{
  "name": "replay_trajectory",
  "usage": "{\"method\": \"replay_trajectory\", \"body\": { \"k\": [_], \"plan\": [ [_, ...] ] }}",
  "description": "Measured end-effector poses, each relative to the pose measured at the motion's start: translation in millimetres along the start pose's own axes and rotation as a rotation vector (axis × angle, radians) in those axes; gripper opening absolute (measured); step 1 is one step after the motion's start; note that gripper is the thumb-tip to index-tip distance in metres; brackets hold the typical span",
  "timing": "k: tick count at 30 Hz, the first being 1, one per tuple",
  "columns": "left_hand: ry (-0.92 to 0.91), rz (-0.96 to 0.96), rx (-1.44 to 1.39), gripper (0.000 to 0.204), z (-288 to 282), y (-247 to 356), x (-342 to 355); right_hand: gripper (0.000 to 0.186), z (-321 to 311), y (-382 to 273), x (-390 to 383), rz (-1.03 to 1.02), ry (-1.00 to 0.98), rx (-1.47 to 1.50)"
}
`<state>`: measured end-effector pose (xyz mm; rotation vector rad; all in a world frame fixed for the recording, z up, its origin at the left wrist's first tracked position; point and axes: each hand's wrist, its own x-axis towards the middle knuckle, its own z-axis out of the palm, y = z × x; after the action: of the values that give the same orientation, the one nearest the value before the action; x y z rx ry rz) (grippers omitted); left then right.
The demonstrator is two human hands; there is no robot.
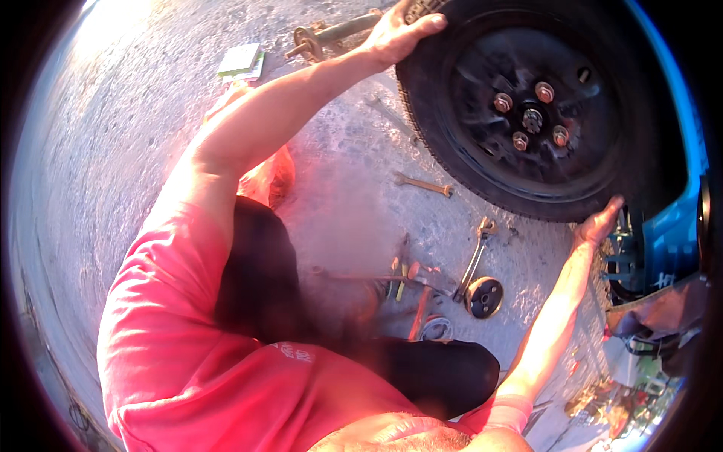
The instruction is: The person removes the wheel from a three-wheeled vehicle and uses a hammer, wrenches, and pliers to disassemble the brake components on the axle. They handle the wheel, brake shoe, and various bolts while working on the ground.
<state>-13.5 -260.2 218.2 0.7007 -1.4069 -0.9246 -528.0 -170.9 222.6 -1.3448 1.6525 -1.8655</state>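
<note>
From where I sit, the first worry on the left is the left hand point(395, 38): it bears on the edge of the wheel point(533, 154), and if the tread turned under it, I judge the palm could slip off and the load would fall to the other side. Farther in, a spanner point(423, 184) lies loose on the ground point(343, 200) just beside the tyre; were the wheel to drop or roll, it could ride onto that and tip. At the wheel's middle I count four nuts point(544, 92), but I can't tell how tight they are; if slack, they could let it rock. On the right, the right hand point(599, 224) is near the blue bodywork point(678, 241), so a sudden turn or shift might pinch its fingers. As for grip, the left is spread wide, thumb stretched away, touching the tyre's upper-left edge rather than closing round it. The right meets the lower edge with its fingertips; how far it's curled, and how hard it presses, I can't tell. The wheel stands between both hands, at the upper right of my view.
</note>
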Motion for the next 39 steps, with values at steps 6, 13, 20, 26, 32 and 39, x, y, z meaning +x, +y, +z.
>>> {"method": "replay_trajectory", "body": {
  "k": [6,13,20,26,32,39],
  "plan": [
    [-0.142,-0.097,-0.011,0.083,-10,27,-1,0.084,-1,-2,-9,0.025,-0.003,-0.116],
    [-0.212,-0.178,-0.017,0.094,-43,21,8,0.095,31,27,-102,0.351,-0.103,0.437],
    [-0.2,-0.101,0.079,0.09,-19,36,-11,0.072,14,84,-178,0.568,-0.388,0.261],
    [-0.162,-0.159,-0.035,0.075,-15,15,-8,0.083,-9,17,-38,0.069,-0.198,0.01],
    [-0.164,-0.205,-0.094,0.075,-13,14,-9,0.082,16,-40,-12,-0.092,-0.063,-0.125],
    [-0.171,-0.104,-0.09,0.085,-15,27,3,0.094,26,4,-70,0.013,-0.003,-0.093]
  ]
}}
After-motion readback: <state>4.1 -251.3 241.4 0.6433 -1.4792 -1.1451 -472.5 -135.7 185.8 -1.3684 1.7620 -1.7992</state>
